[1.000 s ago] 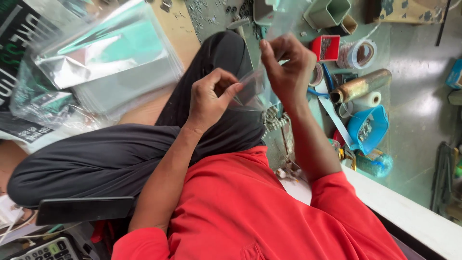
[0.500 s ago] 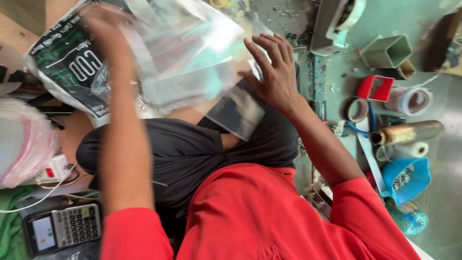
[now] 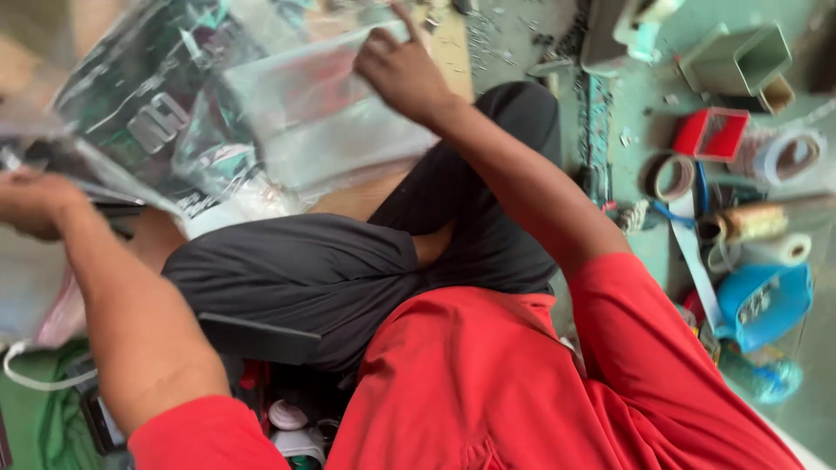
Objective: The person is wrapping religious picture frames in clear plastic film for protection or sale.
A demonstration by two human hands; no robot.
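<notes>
I sit cross-legged in a red shirt and dark trousers. My right hand [image 3: 402,77] reaches forward onto a clear plastic packet [image 3: 322,130] that lies on a heap of shiny plastic bags; its fingers curl at the packet's top edge, with the index finger sticking up. A dark printed bag [image 3: 148,113] lies in the same heap to the left. At the far left my left hand [image 3: 33,202] is closed at the lower edge of that heap, with plastic draped over it. The view is blurred by motion.
To the right on the green floor lie a red open box [image 3: 710,135], tape rolls [image 3: 779,157], a thread spool [image 3: 753,222], a white roll [image 3: 775,252], a blue tub [image 3: 766,300] and a green square box [image 3: 749,57]. A dark flat object [image 3: 261,339] rests by my knee.
My right hand moved forward and left from my lap onto the heap of bags. My left hand swung down and out to the far left. The camera has tilted.
</notes>
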